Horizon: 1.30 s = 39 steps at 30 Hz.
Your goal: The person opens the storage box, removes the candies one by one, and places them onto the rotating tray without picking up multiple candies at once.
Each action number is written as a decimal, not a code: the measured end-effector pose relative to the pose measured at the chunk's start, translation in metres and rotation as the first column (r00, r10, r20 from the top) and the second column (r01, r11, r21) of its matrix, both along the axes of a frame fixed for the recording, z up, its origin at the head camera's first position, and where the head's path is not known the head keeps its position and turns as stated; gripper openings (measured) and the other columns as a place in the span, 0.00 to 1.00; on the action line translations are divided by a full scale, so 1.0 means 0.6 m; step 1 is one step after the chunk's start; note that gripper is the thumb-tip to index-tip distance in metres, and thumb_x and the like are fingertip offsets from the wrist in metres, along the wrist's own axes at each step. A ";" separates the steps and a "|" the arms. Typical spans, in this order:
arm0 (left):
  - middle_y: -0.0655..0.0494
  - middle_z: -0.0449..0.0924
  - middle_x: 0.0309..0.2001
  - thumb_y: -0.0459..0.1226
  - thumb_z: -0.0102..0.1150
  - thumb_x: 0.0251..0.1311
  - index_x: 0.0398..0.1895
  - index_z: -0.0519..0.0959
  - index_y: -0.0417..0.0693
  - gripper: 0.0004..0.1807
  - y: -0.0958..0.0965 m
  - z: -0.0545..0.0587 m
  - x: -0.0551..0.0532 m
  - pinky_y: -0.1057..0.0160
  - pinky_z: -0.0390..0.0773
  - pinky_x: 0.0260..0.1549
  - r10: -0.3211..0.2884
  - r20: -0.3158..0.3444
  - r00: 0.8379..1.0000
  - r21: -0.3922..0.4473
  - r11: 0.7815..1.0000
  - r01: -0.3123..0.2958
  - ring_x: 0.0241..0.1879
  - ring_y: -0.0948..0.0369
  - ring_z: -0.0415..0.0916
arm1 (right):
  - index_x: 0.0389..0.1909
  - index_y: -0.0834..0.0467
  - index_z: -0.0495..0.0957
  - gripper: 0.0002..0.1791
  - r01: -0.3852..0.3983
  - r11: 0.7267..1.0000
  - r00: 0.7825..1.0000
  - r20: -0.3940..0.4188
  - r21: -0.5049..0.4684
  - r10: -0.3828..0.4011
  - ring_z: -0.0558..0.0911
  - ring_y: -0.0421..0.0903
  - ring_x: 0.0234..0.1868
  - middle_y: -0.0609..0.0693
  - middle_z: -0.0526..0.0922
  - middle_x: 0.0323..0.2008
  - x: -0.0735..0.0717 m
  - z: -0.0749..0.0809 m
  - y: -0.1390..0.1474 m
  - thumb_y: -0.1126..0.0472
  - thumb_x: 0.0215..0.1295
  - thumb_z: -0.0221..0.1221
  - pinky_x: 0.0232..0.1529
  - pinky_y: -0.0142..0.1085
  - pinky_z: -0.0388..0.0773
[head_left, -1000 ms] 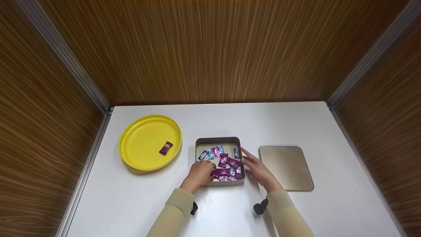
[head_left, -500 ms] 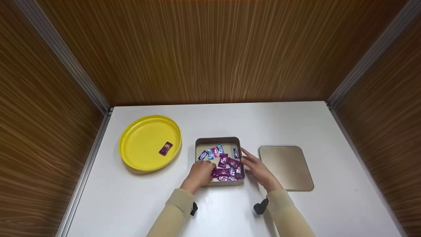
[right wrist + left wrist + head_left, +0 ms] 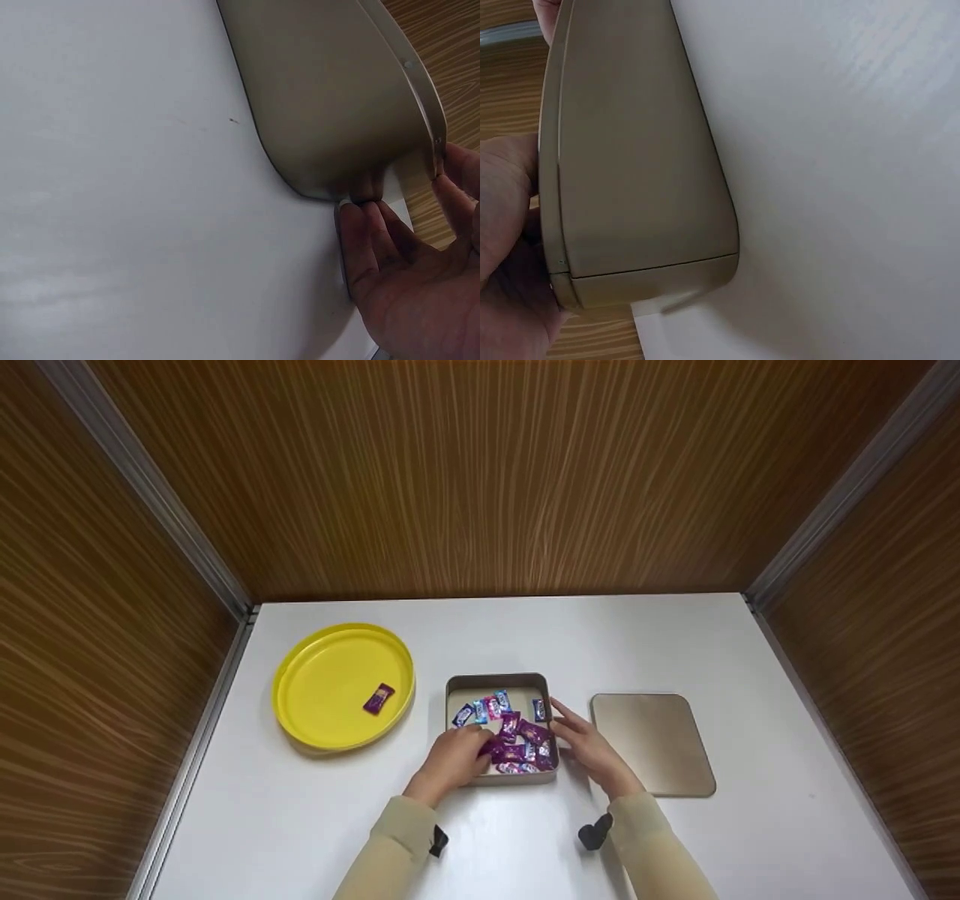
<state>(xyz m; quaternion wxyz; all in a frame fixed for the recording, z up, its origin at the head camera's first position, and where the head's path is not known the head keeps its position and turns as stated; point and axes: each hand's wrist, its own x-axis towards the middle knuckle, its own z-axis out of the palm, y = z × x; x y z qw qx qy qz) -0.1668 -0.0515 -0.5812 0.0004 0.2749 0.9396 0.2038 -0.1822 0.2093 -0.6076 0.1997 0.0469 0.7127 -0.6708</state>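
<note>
An opened metal tin [image 3: 517, 778] stands in front of me with several wrapped candies inside, purple, blue and pink. My left hand [image 3: 453, 754] reaches over its near left corner, and thumb and fingers pinch a purple-wrapped candy [image 3: 493, 748] close above the others. In the left wrist view that hand [image 3: 502, 202] shows at the rim, its fingertips hidden behind the tin wall [image 3: 637, 150]. My right hand [image 3: 592, 746] touches the tin's right side with extended fingers. The right wrist view has its fingertips [image 3: 358, 232] against the outer wall, others at the rim.
A round yellow tray [image 3: 322, 697] with one purple candy [image 3: 379, 698] lies at the left. The tin's flat lid [image 3: 652, 742] rests on the white table to the right of my right hand. Wood-grain panels enclose the table at the back and sides.
My left hand has shifted slightly, its fingers opening out from a tight curl. A purple candy now shows between its thumb and fingers. The right hand and tin keep their places.
</note>
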 end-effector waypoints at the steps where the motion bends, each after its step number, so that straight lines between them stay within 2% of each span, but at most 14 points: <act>1: 0.53 0.82 0.39 0.37 0.66 0.58 0.44 0.84 0.46 0.11 -0.003 0.003 0.001 0.56 0.79 0.39 0.003 0.006 1.000 0.025 1.000 -0.003 0.37 0.56 0.80 | 0.76 0.48 0.55 0.32 0.002 1.000 1.000 -0.005 -0.003 -0.002 0.63 0.66 0.68 0.66 0.60 0.70 0.001 0.000 -0.001 0.57 0.75 0.52 0.66 0.57 0.60; 6: 0.51 0.83 0.44 0.37 0.64 0.61 0.49 0.83 0.44 0.14 -0.027 0.028 0.007 0.56 0.79 0.47 0.039 0.021 0.999 0.146 0.988 -0.041 0.43 0.55 0.81 | 0.77 0.50 0.54 0.32 0.005 1.000 1.000 -0.020 -0.012 -0.005 0.63 0.67 0.68 0.68 0.59 0.70 0.003 -0.001 -0.002 0.59 0.75 0.50 0.65 0.59 0.60; 10: 0.50 0.83 0.44 0.37 0.65 0.60 0.50 0.82 0.43 0.15 -0.069 0.054 0.000 0.56 0.80 0.46 0.121 -0.004 0.993 0.220 0.968 -0.117 0.44 0.54 0.81 | 0.76 0.49 0.56 0.31 0.011 1.000 1.000 -0.022 -0.013 -0.011 0.64 0.66 0.68 0.67 0.61 0.69 0.003 -0.003 -0.002 0.59 0.75 0.51 0.65 0.58 0.60; 12: 0.48 0.83 0.45 0.35 0.66 0.58 0.50 0.82 0.42 0.16 -0.095 0.063 -0.007 0.55 0.80 0.45 0.178 -0.046 0.983 0.261 0.952 -0.160 0.44 0.52 0.81 | 0.76 0.49 0.56 0.31 0.012 1.000 1.000 -0.026 -0.006 -0.012 0.64 0.65 0.67 0.66 0.62 0.69 0.003 -0.004 -0.001 0.59 0.75 0.51 0.65 0.58 0.61; 15: 0.46 0.83 0.44 0.33 0.67 0.57 0.48 0.82 0.40 0.15 -0.135 0.069 -0.017 0.54 0.81 0.44 0.273 -0.110 0.956 0.301 0.926 -0.230 0.43 0.50 0.81 | 0.76 0.48 0.56 0.31 0.014 1.000 1.000 -0.016 -0.010 -0.014 0.65 0.64 0.67 0.65 0.63 0.69 0.003 -0.004 0.001 0.58 0.75 0.52 0.65 0.57 0.62; 18: 0.45 0.83 0.42 0.32 0.68 0.56 0.46 0.83 0.39 0.14 -0.171 0.068 -0.023 0.52 0.81 0.41 0.355 -0.145 0.923 0.317 0.901 -0.297 0.40 0.50 0.82 | 0.76 0.47 0.55 0.31 0.010 1.000 1.000 -0.005 -0.011 -0.010 0.65 0.63 0.68 0.64 0.62 0.70 0.004 -0.003 0.002 0.58 0.75 0.51 0.65 0.58 0.61; 21: 0.44 0.83 0.40 0.32 0.68 0.57 0.45 0.83 0.37 0.14 -0.202 0.066 -0.026 0.51 0.82 0.38 0.418 -0.132 0.899 0.320 0.876 -0.360 0.38 0.49 0.82 | 0.76 0.46 0.55 0.31 0.011 1.000 1.000 0.010 -0.011 -0.011 0.64 0.63 0.68 0.63 0.60 0.71 0.005 -0.001 0.002 0.57 0.75 0.51 0.65 0.58 0.60; 25: 0.41 0.82 0.42 0.33 0.67 0.59 0.48 0.82 0.34 0.15 -0.237 0.062 -0.029 0.49 0.81 0.41 0.490 -0.066 0.869 0.298 0.841 -0.451 0.42 0.46 0.82 | 0.76 0.46 0.55 0.31 0.009 1.000 1.000 0.011 -0.005 -0.009 0.63 0.64 0.69 0.64 0.60 0.71 0.004 -0.001 0.002 0.56 0.75 0.51 0.65 0.59 0.60; 30: 0.38 0.81 0.45 0.32 0.64 0.61 0.51 0.80 0.32 0.16 -0.277 0.047 -0.032 0.47 0.78 0.47 0.561 0.037 0.827 0.239 0.799 -0.552 0.46 0.44 0.80 | 0.76 0.47 0.55 0.31 -0.003 1.000 1.000 0.002 0.006 0.003 0.62 0.65 0.69 0.65 0.59 0.71 0.001 -0.002 0.002 0.56 0.75 0.51 0.65 0.59 0.60; 33: 0.37 0.80 0.45 0.32 0.63 0.62 0.51 0.80 0.32 0.16 -0.295 0.036 -0.034 0.46 0.77 0.48 0.586 0.073 0.807 0.194 0.785 -0.588 0.47 0.43 0.79 | 0.77 0.47 0.55 0.31 -0.005 1.000 1.000 0.003 -0.001 0.005 0.61 0.65 0.69 0.66 0.58 0.71 0.001 -0.002 0.002 0.56 0.75 0.51 0.65 0.59 0.60; 39: 0.36 0.81 0.41 0.34 0.64 0.62 0.47 0.81 0.31 0.15 -0.314 0.017 -0.042 0.43 0.75 0.45 0.620 0.077 0.781 0.096 0.775 -0.625 0.43 0.41 0.78 | 0.76 0.46 0.56 0.31 0.003 1.000 1.000 0.006 -0.008 -0.003 0.61 0.65 0.70 0.65 0.58 0.72 0.002 0.000 0.001 0.57 0.75 0.51 0.66 0.58 0.59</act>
